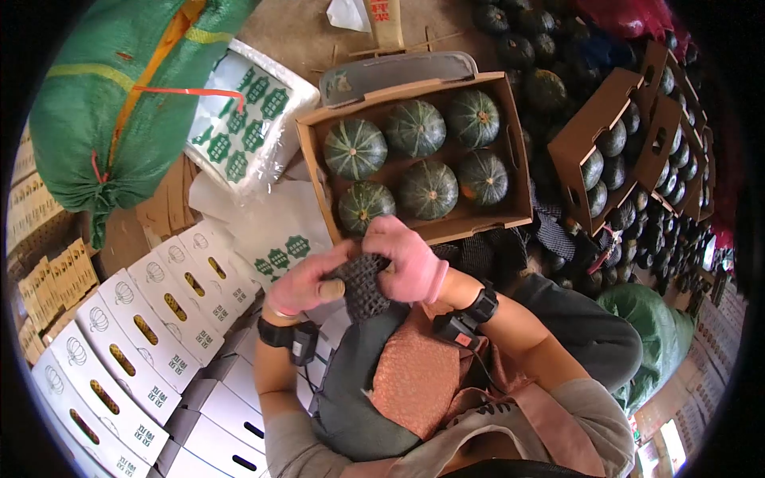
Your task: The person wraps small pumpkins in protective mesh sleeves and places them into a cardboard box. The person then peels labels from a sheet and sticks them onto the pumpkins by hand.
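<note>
My left hand (309,284), in a pink glove, is closed on the left side of a black foam net sleeve (365,288). My right hand (408,263), gloved the same way, grips its upper right edge. The sleeve hangs bunched between both hands, above my lap. Just beyond my fingers stands an open brown cardboard box (522,187) with several striped green squashes in two rows. The nearest squash (366,205) in the box is close to my right fingertips. Whether anything sits inside the sleeve cannot be made out.
White printed cartons (119,342) line the left side. A large green woven sack (119,103) and plastic-wrapped sheets (251,119) lie at upper left. More boxes of squashes (594,159) and loose squashes (546,88) fill the right. A grey plastic tub (398,76) sits behind the box.
</note>
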Available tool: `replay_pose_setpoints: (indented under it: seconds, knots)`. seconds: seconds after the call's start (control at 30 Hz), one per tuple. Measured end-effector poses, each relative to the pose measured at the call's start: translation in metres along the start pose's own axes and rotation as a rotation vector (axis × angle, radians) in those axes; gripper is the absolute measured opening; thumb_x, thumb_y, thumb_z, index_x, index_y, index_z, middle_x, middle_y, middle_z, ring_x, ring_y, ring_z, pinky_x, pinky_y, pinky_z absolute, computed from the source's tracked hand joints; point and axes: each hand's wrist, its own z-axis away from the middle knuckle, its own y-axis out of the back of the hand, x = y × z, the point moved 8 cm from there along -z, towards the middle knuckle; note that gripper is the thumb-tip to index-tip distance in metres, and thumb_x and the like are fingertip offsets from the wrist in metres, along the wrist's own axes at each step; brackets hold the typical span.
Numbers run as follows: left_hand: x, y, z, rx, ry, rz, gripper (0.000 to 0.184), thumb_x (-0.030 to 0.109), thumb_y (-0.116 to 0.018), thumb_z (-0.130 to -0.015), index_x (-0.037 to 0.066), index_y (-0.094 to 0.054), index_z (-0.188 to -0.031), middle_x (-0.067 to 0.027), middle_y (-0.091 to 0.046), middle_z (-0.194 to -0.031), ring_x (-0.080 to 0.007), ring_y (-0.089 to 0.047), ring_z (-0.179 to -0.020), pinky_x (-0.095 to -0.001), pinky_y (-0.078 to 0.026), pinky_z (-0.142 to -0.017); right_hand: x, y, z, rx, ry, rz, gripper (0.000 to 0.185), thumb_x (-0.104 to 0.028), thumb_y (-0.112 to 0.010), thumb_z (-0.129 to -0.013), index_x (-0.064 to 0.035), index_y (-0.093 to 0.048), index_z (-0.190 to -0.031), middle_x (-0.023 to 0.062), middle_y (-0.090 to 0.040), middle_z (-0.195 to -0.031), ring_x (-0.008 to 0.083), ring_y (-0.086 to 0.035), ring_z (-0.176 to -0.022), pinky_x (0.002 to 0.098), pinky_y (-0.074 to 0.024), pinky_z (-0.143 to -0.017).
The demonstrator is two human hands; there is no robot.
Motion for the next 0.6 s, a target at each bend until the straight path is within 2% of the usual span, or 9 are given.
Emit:
replay_pose_setpoints:
  seconds: [0.03,0.1,0.13,0.23,0.27,0.37,0.43,0.53,0.6]
  knots:
    - [-0.004,-0.005,0.009,-0.149,0.067,-0.084,0.036,0.028,-0.067,-0.082,-0.001,-0.057,-0.101,-0.0107,-0.058,-0.096,-0.0245,-0.057,-0.087,-0.03,-0.043,-0.081,-0.008,-0.002,0.002,-0.024,0.019,0.055,0.024,-0.004,-0.06,-0.056,-0.0038,-0.058,-0.08,0.0108,-0.051,-0.082,0.0296,-0.05,-0.082,0.0359,-0.0418,-0.073]
    - [-0.014,-0.01,0.016,-0.316,0.099,-0.059,0.036,0.026,-0.067,-0.081,-0.001,-0.057,-0.103,-0.0118,-0.059,-0.098,-0.0245,-0.057,-0.089,-0.0306,-0.043,-0.082,-0.019,-0.003,0.009,-0.134,0.003,0.166,0.025,-0.01,-0.061,-0.058,-0.0056,-0.059,-0.083,0.0104,-0.055,-0.088,0.0303,-0.052,-0.087,0.0403,-0.0427,-0.075]
    - [-0.018,-0.013,0.02,-0.399,0.114,-0.051,0.036,0.025,-0.068,-0.081,-0.001,-0.057,-0.104,-0.0123,-0.059,-0.099,-0.0245,-0.058,-0.09,-0.0308,-0.043,-0.082,-0.016,0.01,0.019,-0.056,-0.005,0.265,0.027,-0.014,-0.063,-0.06,-0.0061,-0.06,-0.086,0.0113,-0.057,-0.09,0.0303,-0.053,-0.085,0.0396,-0.0432,-0.075]
    - [-0.022,-0.022,0.023,-0.444,0.063,-0.059,0.037,0.023,-0.066,-0.083,-0.002,-0.055,-0.108,-0.0137,-0.06,-0.102,-0.0265,-0.058,-0.091,-0.0328,-0.045,-0.082,0.019,0.062,0.045,0.102,-0.304,0.881,0.023,-0.029,-0.066,-0.071,-0.0074,-0.064,-0.078,0.0067,-0.06,-0.08,0.0271,-0.055,-0.081,0.0388,-0.0429,-0.071]
    - [-0.021,-0.028,0.023,-0.459,0.023,-0.059,0.038,0.024,-0.065,-0.083,-0.002,-0.055,-0.109,-0.0137,-0.061,-0.102,-0.0274,-0.059,-0.091,-0.0333,-0.046,-0.081,0.035,0.071,0.056,0.116,-0.377,0.974,0.03,-0.037,-0.064,-0.075,-0.0094,-0.065,-0.084,0.0076,-0.06,-0.086,0.028,-0.054,-0.088,0.0394,-0.0417,-0.078]
    - [-0.013,-0.033,0.021,-0.478,-0.051,-0.044,0.035,0.021,-0.063,-0.086,-0.002,-0.053,-0.111,-0.0141,-0.06,-0.103,-0.0267,-0.06,-0.089,-0.0324,-0.047,-0.079,0.048,0.061,0.063,-0.06,-0.503,1.056,0.051,-0.052,-0.059,-0.075,-0.0118,-0.062,-0.107,0.0152,-0.053,-0.113,0.033,-0.046,-0.11,0.043,-0.0361,-0.091]
    - [-0.016,-0.035,0.024,-0.525,0.095,-0.011,0.035,0.019,-0.06,-0.088,-0.002,-0.051,-0.115,-0.0133,-0.058,-0.111,-0.0224,-0.054,-0.1,-0.0314,-0.042,-0.087,0.05,0.05,0.06,-0.143,-0.537,1.007,0.065,-0.059,-0.058,-0.073,-0.0139,-0.056,-0.119,0.0218,-0.044,-0.127,0.0373,-0.039,-0.12,0.045,-0.0331,-0.095]
    - [-0.019,-0.03,0.03,-0.484,0.172,0.0,0.035,0.018,-0.057,-0.09,-0.003,-0.05,-0.117,-0.0122,-0.057,-0.114,-0.0186,-0.052,-0.103,-0.0305,-0.04,-0.091,0.047,0.048,0.056,-0.11,-0.469,0.974,0.065,-0.06,-0.057,-0.073,-0.0136,-0.057,-0.118,0.0208,-0.046,-0.124,0.0359,-0.041,-0.117,0.0439,-0.0338,-0.094]
    - [-0.021,-0.029,0.032,-0.451,0.166,0.029,0.035,0.018,-0.057,-0.09,-0.003,-0.049,-0.117,-0.0113,-0.057,-0.114,-0.0174,-0.052,-0.102,-0.0299,-0.041,-0.09,0.059,0.051,0.054,-0.205,-0.652,1.051,0.066,-0.064,-0.056,-0.071,-0.0134,-0.06,-0.113,0.0159,-0.051,-0.116,0.0294,-0.043,-0.111,0.0415,-0.0347,-0.087]
